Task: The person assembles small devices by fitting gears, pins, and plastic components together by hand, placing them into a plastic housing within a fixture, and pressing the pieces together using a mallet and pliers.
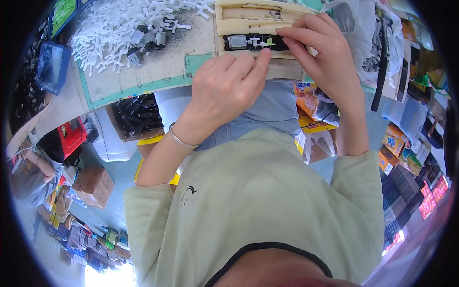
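Note:
A long black plastic casing (247, 42) lies in a cream-coloured fixture (239, 26) at the table's near edge. Inside it sit a silver motor (237, 41), small white plastic parts (257, 42) and a pale green piece (271, 41). My left hand (229, 86) has its fingers curled, the index fingertip at the casing's near side; what is under the fingers is hidden. At the casing's right end, my right hand (326, 50) has thumb and index finger closed around the black casing, the tips partly covering it.
White plastic parts (114, 33) are heaped at the left, with several motors (150, 40) beside them. A blue bin (53, 67) stands at the far left. A plastic bag (368, 38) of grey parts is at the right. Another person's arm (43, 165) shows at lower left.

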Action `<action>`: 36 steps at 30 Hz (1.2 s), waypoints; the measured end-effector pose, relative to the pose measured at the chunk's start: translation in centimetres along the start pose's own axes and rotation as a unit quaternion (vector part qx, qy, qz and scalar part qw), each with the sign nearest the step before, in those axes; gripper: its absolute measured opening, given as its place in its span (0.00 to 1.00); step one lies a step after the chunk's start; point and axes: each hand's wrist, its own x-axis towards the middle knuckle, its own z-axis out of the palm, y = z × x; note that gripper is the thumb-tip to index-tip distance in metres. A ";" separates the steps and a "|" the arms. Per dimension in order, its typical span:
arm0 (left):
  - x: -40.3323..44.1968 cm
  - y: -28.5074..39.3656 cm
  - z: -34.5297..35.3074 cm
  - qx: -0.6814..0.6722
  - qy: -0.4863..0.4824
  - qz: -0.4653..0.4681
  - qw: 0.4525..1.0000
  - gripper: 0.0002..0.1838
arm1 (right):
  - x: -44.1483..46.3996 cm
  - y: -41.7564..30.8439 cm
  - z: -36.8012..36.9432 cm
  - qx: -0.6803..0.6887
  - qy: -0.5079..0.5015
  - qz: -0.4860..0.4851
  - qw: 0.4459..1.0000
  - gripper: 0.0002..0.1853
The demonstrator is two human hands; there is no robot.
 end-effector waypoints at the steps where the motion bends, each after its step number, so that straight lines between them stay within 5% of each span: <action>1: 0.0 0.2 0.3 0.002 -0.005 0.007 1.000 0.19 | 0.1 0.1 0.1 -0.005 -0.006 -0.012 1.000 0.09; 9: -0.4 1.3 1.0 0.098 -0.075 0.006 0.992 0.18 | 1.6 -0.6 -0.4 -0.103 -0.051 -0.099 0.988 0.12; 12: -0.3 0.7 0.6 0.033 -0.056 0.002 0.998 0.19 | 1.1 0.4 0.1 -0.095 -0.042 -0.091 0.990 0.03; 14: -0.4 -1.1 -0.4 -0.013 0.040 -0.032 0.999 0.18 | 0.2 1.6 0.7 0.021 0.017 -0.031 0.999 0.08; 16: 0.7 -3.0 -3.1 0.125 -0.068 -0.109 0.984 0.16 | -0.1 2.6 -0.2 0.073 0.071 0.069 0.992 0.09; 19: 1.9 -5.4 -4.2 0.214 -0.112 -0.081 0.967 0.09 | 0.9 4.0 -1.6 0.082 0.124 0.139 0.979 0.09; 23: 3.7 -6.9 -5.2 0.209 -0.220 0.016 0.953 0.08 | 3.5 5.8 -1.6 0.022 0.078 0.150 0.985 0.11; 27: 4.6 -8.0 -5.6 0.183 -0.224 0.071 0.955 0.08 | 6.2 5.9 -0.2 0.005 0.009 0.165 0.986 0.14; 29: 4.6 -8.0 -5.2 0.040 -0.037 0.061 0.997 0.05 | 7.1 6.0 0.2 -0.076 -0.005 0.137 0.988 0.14; 31: 4.3 -7.4 -6.0 -0.022 -0.003 0.009 1.000 0.07 | 7.1 5.4 -0.3 -0.033 -0.016 0.169 0.985 0.13; 33: 3.2 -7.0 -6.7 -0.128 0.076 -0.149 0.978 0.07 | 6.4 6.4 0.1 0.033 0.008 0.185 0.982 0.15; 36: 1.4 -8.2 -9.6 -0.083 0.121 -0.201 0.969 0.12 | 5.7 7.8 -0.1 0.143 0.010 0.197 0.970 0.10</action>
